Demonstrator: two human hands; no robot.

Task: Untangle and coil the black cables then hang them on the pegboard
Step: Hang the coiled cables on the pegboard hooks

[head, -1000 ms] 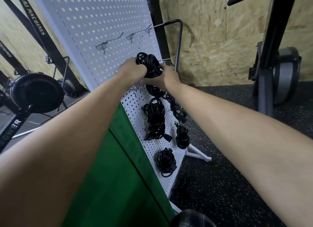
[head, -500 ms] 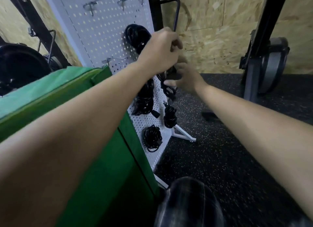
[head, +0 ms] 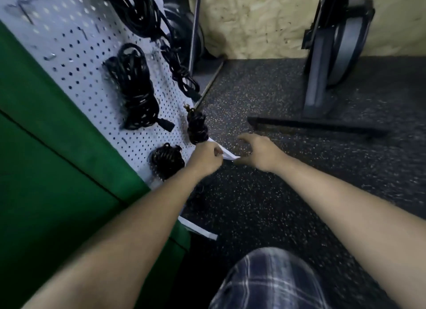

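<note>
Cables, black and coiled into bundles, hang on the white perforated metal pegboard [head: 76,55], which stands tilted at my left. I count five bundles on it. The large thick bundle [head: 138,11] is at the top and partly cut by the frame edge. The long thick bundle [head: 136,90] hangs in the middle, with its plug end pointing to the right. The thin twisted bundle [head: 179,71] hangs along the right edge of the board. The small tight bundle [head: 196,129] is lower on the same edge, and the round flat coil [head: 167,161] is near the bottom corner.

My left hand [head: 205,157] is just under the small tight bundle, beside the round flat coil. Its fingers are curled together, but I cannot tell if they grip anything. My right hand [head: 261,155] hovers above the dark speckled rubber floor [head: 253,205], with the fingers [head: 244,138] spread apart and bent, holding nothing. Between both hands lies the white metal foot [head: 228,156] of the board's stand.

Left of the board is a green flat panel [head: 46,170]. A grey and black exercise machine [head: 322,78] stands at the right, in front of the chipboard wall [head: 253,20]. A knee in blue plaid cloth [head: 265,283] shows at the bottom.
</note>
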